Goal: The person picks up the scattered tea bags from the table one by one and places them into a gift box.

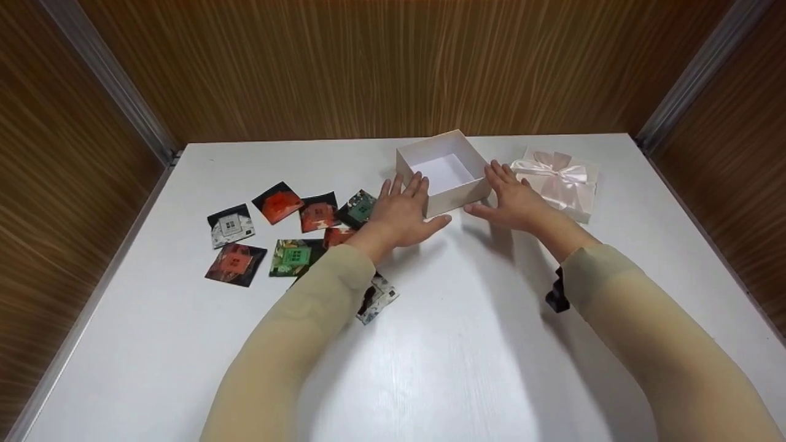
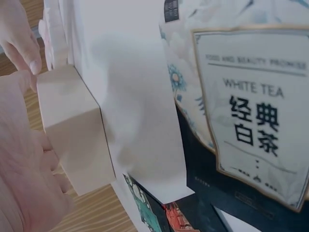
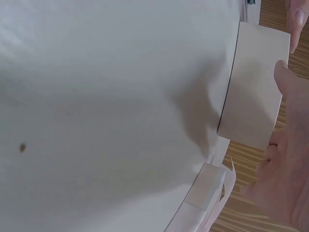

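An open-topped pale gift box (image 1: 459, 197) stands near the table's back edge, its white inside showing. At its left side is my left hand (image 1: 402, 213), fingers spread and fairly straight, fingertips right at the wall. My right hand (image 1: 514, 199) is at the opposite side with its fingers extended along the box. In the right wrist view, the thumb reaches over the face of the box (image 3: 253, 84). The box's lid (image 1: 574, 205), tied with a pink satin bow (image 1: 556, 172), lies just beyond the right hand.
Several flat tea sachets (image 1: 231, 226) in red, green and white lie on the white table (image 1: 430, 368) at the left, some partly hidden under my left arm. A white tea sachet (image 2: 251, 111) fills much of the left wrist view. Wood-grain panels (image 1: 393, 67) enclose the back and sides.
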